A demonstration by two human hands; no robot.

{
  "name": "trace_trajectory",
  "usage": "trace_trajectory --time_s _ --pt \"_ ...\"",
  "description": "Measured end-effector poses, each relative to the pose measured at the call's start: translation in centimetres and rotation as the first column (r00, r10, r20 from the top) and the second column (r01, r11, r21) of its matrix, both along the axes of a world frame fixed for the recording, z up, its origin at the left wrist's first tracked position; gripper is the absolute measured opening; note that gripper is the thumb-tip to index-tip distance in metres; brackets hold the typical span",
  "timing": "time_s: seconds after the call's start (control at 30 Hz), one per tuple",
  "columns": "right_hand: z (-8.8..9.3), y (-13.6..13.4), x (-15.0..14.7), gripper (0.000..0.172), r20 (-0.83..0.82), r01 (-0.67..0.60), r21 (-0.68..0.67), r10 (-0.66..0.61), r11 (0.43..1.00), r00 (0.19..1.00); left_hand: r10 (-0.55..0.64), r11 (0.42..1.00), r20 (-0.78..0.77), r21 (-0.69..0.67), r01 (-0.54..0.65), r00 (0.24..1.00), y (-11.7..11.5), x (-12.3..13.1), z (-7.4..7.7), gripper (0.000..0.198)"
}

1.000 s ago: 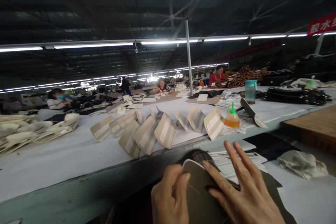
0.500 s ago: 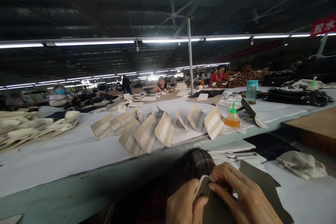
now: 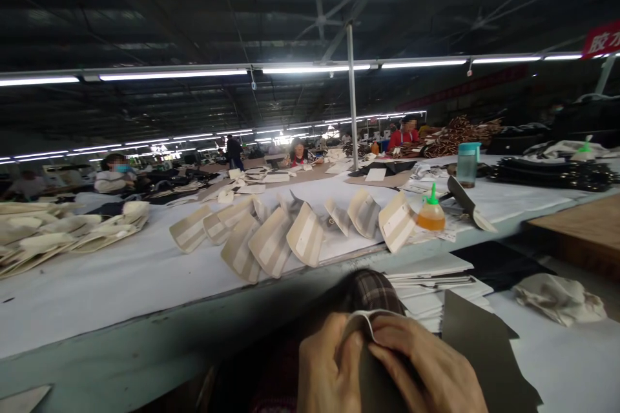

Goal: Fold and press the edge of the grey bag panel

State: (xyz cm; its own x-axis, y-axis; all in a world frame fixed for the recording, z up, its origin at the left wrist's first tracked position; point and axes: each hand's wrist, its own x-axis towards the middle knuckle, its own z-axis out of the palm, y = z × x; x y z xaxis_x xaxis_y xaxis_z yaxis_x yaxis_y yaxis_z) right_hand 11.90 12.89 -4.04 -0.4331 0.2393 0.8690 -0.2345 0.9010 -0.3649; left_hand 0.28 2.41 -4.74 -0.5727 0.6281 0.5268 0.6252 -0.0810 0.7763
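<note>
At the bottom of the view my left hand (image 3: 327,371) and my right hand (image 3: 429,371) both pinch the folded top edge of a dark grey leather piece (image 3: 371,348) with a white edge. Both hands are closed on it, thumbs and fingers pressed together. A second dark grey sheet (image 3: 484,352) lies just right of my right hand. Behind my hands a plaid cloth (image 3: 375,290) shows, and a stack of white sheets (image 3: 431,287) lies to its right.
A long white belt (image 3: 121,284) carries a row of beige folded pieces (image 3: 271,239), an orange glue bottle with a green cap (image 3: 430,213) and a teal cup (image 3: 467,164). A crumpled cloth (image 3: 559,297) lies at right. Other people work at far tables.
My right hand went from lying flat and spread on the dark piece to a pinch on its top edge. The edge is folded over now, and both hands sit lower in view.
</note>
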Motion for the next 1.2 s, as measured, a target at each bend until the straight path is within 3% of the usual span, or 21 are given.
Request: trace_trajectory --time_s 0.07,0.2,0.3,0.4,0.43,0.57,0.7,0.8,0.93,1.0,1.1,1.2 --pt "0.0 0.6 -0.2 0.009 0.034 0.01 -0.104 -0.007 0.995 0.999 0.006 1.0 0.015 0.008 -0.006 1.0 -0.2 0.2 0.2 0.03" --pt "-0.2 1.4 -0.4 0.017 0.106 0.026 -0.291 0.006 0.956 0.994 0.041 0.999 0.004 0.036 -0.041 0.999 -0.3 0.4 0.4 0.028" --pt "-0.1 1.6 -0.4 0.032 0.086 -0.047 -0.489 0.102 0.871 0.991 0.068 0.996 -0.029 0.054 -0.066 0.997 -0.2 0.4 0.5 0.026" --pt "0.5 1.7 -0.1 0.02 0.121 -0.069 -0.566 0.165 0.822 0.979 0.102 0.993 -0.132 0.065 -0.095 0.986 0.1 0.4 0.3 0.023" --pt "0.8 1.8 0.2 0.015 0.145 -0.055 -0.548 0.16 0.835 0.976 0.107 0.993 -0.181 0.075 -0.094 0.978 0.2 0.5 0.2 0.021" --pt "2.0 1.9 1.0 0.021 0.26 -0.005 -0.409 0.122 0.912 0.958 0.121 0.985 -0.369 0.161 -0.065 0.921 0.9 1.0 -0.6 0.023" --pt "1.9 2.0 1.3 0.018 0.219 0.058 -0.079 -0.039 0.995 0.975 0.131 0.971 -0.429 0.238 -0.027 0.894 1.6 1.1 -1.5 0.027" --pt "1.7 1.8 1.2 0.02 0.127 0.122 0.181 -0.146 0.976 0.981 0.068 0.979 -0.376 0.202 0.01 0.924 1.7 0.8 -1.4 0.029" --pt "2.6 1.0 1.6 0.031 0.054 0.079 0.424 -0.112 0.902 0.992 0.018 0.99 -0.294 0.142 0.025 0.956 1.2 0.5 -0.4 0.031" --pt "3.2 0.7 1.8 0.029 0.06 0.036 0.42 -0.068 0.907 0.996 -0.061 0.984 -0.26 0.147 0.102 0.964 0.9 0.6 0.2 0.031" --pt "3.5 0.7 2.1 0.013 0.043 -0.027 0.178 0.019 0.984 0.999 -0.134 0.97 -0.253 0.167 0.179 0.958 0.5 1.0 1.0 0.027" --pt "3.3 1.1 2.2 0.005 -0.014 -0.079 -0.007 0.079 0.997 0.997 -0.118 0.976 -0.298 0.14 0.165 0.947 0.2 1.4 1.5 0.032"
